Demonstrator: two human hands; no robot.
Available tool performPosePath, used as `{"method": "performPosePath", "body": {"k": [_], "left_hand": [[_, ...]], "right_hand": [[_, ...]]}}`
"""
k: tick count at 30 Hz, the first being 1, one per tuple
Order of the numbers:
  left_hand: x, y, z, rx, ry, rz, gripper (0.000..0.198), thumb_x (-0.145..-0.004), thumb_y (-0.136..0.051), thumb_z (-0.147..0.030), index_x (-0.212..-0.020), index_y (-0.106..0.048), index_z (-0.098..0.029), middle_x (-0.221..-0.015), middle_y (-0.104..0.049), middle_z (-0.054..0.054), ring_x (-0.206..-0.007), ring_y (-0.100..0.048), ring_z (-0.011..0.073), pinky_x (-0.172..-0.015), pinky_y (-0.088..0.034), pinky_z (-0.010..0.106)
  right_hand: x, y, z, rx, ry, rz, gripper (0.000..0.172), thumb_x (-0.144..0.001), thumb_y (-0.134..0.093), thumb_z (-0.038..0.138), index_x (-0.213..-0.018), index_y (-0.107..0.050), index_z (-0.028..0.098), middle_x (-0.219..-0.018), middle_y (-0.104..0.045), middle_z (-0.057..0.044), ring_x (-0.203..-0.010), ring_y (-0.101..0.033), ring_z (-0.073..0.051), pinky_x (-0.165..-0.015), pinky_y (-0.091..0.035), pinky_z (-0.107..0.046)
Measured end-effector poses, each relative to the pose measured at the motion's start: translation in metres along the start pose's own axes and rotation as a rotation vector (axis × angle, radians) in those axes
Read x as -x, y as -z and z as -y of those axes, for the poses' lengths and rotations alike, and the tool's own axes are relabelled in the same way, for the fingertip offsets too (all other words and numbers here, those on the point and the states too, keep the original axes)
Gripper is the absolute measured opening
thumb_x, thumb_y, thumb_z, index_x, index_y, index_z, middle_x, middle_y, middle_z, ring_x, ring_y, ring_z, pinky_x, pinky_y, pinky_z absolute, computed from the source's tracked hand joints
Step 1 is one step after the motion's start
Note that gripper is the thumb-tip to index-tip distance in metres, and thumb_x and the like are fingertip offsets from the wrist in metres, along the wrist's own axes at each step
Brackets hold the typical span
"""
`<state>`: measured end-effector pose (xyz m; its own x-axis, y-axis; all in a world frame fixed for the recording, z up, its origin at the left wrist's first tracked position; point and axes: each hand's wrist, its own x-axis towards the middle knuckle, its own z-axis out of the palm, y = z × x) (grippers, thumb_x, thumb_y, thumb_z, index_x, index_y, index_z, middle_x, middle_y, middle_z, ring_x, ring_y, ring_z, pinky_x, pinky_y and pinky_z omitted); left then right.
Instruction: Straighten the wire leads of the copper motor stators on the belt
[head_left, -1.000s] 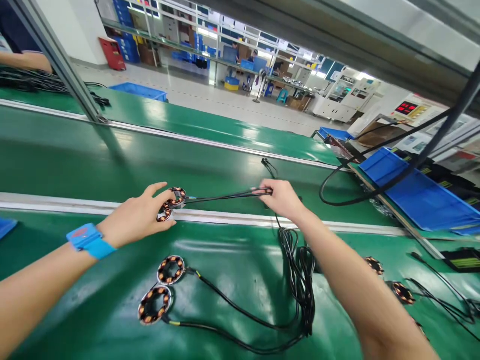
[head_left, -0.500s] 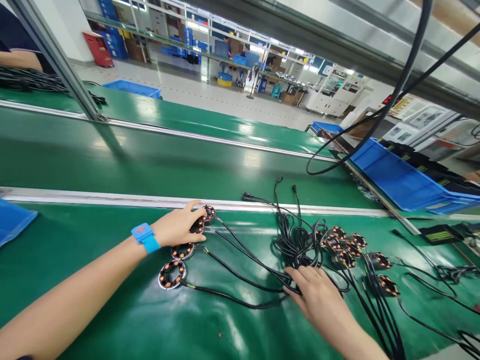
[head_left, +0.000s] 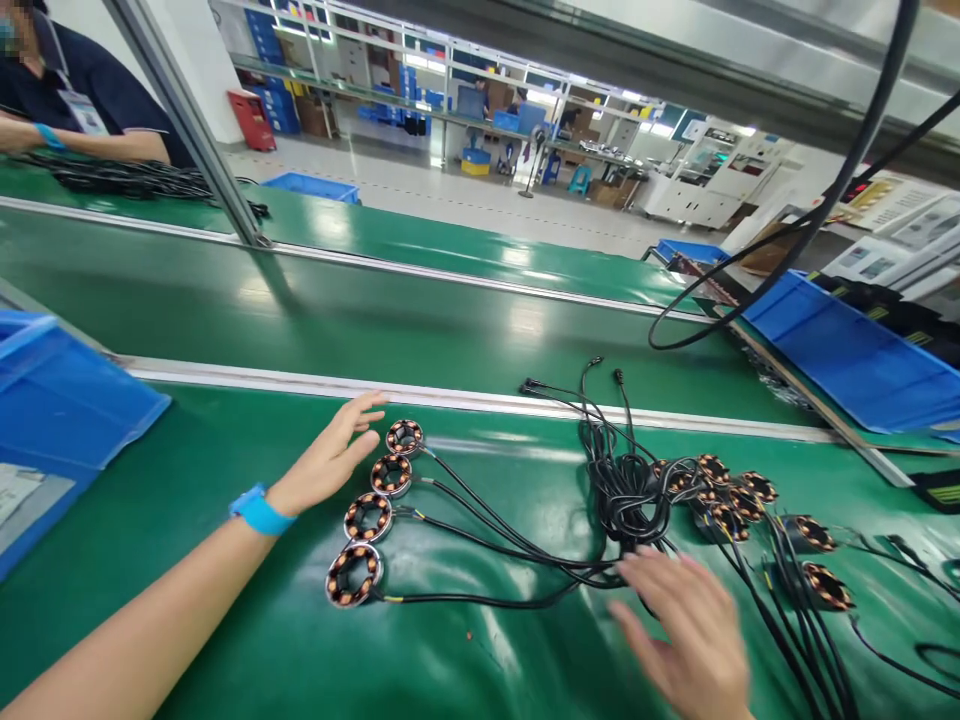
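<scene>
Clearly, both hands are empty: the left hand's (head_left: pixel 330 460) grip is loose, fingers and thumb apart, just beside the farthest of four copper-wound rings (head_left: pixel 351 522). These stand in a slanting line on the green bench (head_left: pixel 277 660), left of its middle, the top one near the white rail (head_left: pixel 262 380) along the far edge. Their black leads (head_left: pixel 487 602) run right to a coiled cable bundle (head_left: pixel 626 495); a few plugs (head_left: pixel 531 385) reach past that rail. The right hand (head_left: pixel 690 630), blurred, has its grip spread over the bench's near side, close to the leads; contact cannot be told. More rings (head_left: pixel 727 520) cluster toward the bench's right edge.

Toward the far left corner, a blue bin (head_left: pixel 75 410) bears a pale label (head_left: pixel 30 500), its print too blurred to read. A person (head_left: pixel 135 100) beyond the upright wears a badge (head_left: pixel 84 112), likewise illegible. The left wrist's blue band (head_left: pixel 262 510) shows no legible lettering.
</scene>
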<state>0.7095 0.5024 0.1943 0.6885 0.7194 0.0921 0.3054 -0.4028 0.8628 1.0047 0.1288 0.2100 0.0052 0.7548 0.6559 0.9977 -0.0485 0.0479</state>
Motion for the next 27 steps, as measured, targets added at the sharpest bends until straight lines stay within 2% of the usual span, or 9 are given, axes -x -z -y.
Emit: {"method": "performPosePath", "body": {"k": [4, 7, 9, 12, 14, 18, 22, 24, 27], "left_hand": [[-0.004, -0.025, 0.013, 0.391, 0.111, -0.156, 0.083, -0.091, -0.046, -0.081, -0.149, -0.046, -0.023, -0.162, -0.047, 0.015, -0.148, -0.048, 0.0356, -0.127, -0.035, 0.054], [-0.010, -0.031, 0.008, 0.303, 0.078, -0.079, 0.068, -0.090, -0.055, -0.075, -0.132, -0.060, -0.021, -0.150, -0.059, 0.014, -0.141, -0.055, 0.0332, -0.123, -0.042, 0.050], [-0.012, -0.027, 0.004, 0.133, -0.032, -0.005, 0.054, -0.093, -0.057, -0.068, -0.115, -0.069, -0.020, -0.140, -0.066, 0.014, -0.134, -0.060, 0.0313, -0.120, -0.045, 0.049], [-0.013, -0.017, 0.000, -0.124, -0.217, 0.031, 0.042, -0.094, -0.061, -0.060, -0.097, -0.075, -0.021, -0.132, -0.070, 0.012, -0.125, -0.065, 0.0275, -0.115, -0.048, 0.046], [-0.013, -0.012, -0.001, -0.230, -0.317, 0.029, 0.040, -0.094, -0.063, -0.061, -0.094, -0.078, -0.023, -0.123, -0.074, 0.010, -0.118, -0.067, 0.0259, -0.108, -0.051, 0.043], [-0.014, -0.015, -0.004, -0.396, -0.446, 0.030, 0.033, -0.099, -0.063, -0.053, -0.095, -0.078, -0.023, -0.100, -0.077, 0.005, -0.099, -0.068, 0.0228, -0.093, -0.052, 0.039], [-0.013, -0.019, -0.008, -0.474, -0.490, 0.022, 0.029, -0.103, -0.060, -0.044, -0.093, -0.075, -0.021, -0.098, -0.076, 0.004, -0.093, -0.068, 0.0196, -0.087, -0.049, 0.033], [-0.013, -0.019, -0.009, -0.481, -0.544, 0.033, 0.031, -0.105, -0.056, -0.042, -0.093, -0.075, -0.021, -0.096, -0.075, 0.003, -0.090, -0.068, 0.0173, -0.083, -0.048, 0.031], [-0.013, -0.017, -0.009, -0.494, -0.633, 0.039, 0.034, -0.108, -0.051, -0.039, -0.092, -0.074, -0.021, -0.093, -0.075, 0.001, -0.085, -0.068, 0.0143, -0.080, -0.047, 0.029]], "right_hand": [[0.008, -0.006, -0.018, 0.084, -0.577, 0.003, 0.061, -0.100, -0.049, 0.066, -0.132, -0.063, 0.016, -0.123, -0.066, -0.019, -0.118, -0.063, -0.036, -0.099, -0.051, -0.055], [0.009, -0.023, -0.027, -0.051, -0.722, 0.194, 0.064, -0.097, -0.050, 0.071, -0.134, -0.066, 0.022, -0.146, -0.054, -0.020, -0.121, -0.064, -0.034, -0.079, -0.060, -0.044], [0.005, -0.027, -0.032, -0.089, -0.603, 0.247, 0.045, -0.101, -0.053, 0.058, -0.124, -0.070, 0.024, -0.153, -0.050, -0.016, -0.115, -0.067, -0.028, -0.070, -0.060, -0.037], [-0.016, -0.018, -0.037, 0.151, -0.223, 0.259, 0.034, -0.102, -0.054, 0.046, -0.112, -0.074, 0.020, -0.147, -0.059, -0.017, -0.118, -0.066, -0.037, -0.090, -0.058, -0.054], [-0.042, -0.011, -0.029, 0.370, -0.115, 0.225, 0.033, -0.100, -0.061, 0.043, -0.111, -0.076, 0.016, -0.140, -0.064, -0.022, -0.117, -0.065, -0.044, -0.095, -0.053, -0.063], [-0.100, -0.034, 0.026, 0.032, -0.138, 0.179, 0.028, -0.100, -0.065, 0.038, -0.118, -0.073, 0.018, -0.115, -0.077, -0.014, -0.101, -0.073, -0.029, -0.092, -0.058, -0.045], [-0.134, -0.099, 0.081, -0.488, -0.259, 0.452, 0.029, -0.099, -0.065, 0.036, -0.122, -0.071, 0.021, -0.102, -0.080, -0.005, -0.087, -0.076, -0.021, -0.080, -0.061, -0.034], [-0.139, -0.121, 0.090, -0.652, -0.353, 0.509, 0.021, -0.098, -0.064, 0.031, -0.114, -0.073, 0.021, -0.089, -0.079, -0.001, -0.074, -0.073, -0.016, -0.072, -0.059, -0.029], [-0.137, -0.130, 0.088, -0.743, -0.382, 0.407, 0.018, -0.100, -0.060, 0.028, -0.105, -0.076, 0.021, -0.083, -0.075, -0.001, -0.071, -0.069, -0.014, -0.070, -0.057, -0.025]]}}
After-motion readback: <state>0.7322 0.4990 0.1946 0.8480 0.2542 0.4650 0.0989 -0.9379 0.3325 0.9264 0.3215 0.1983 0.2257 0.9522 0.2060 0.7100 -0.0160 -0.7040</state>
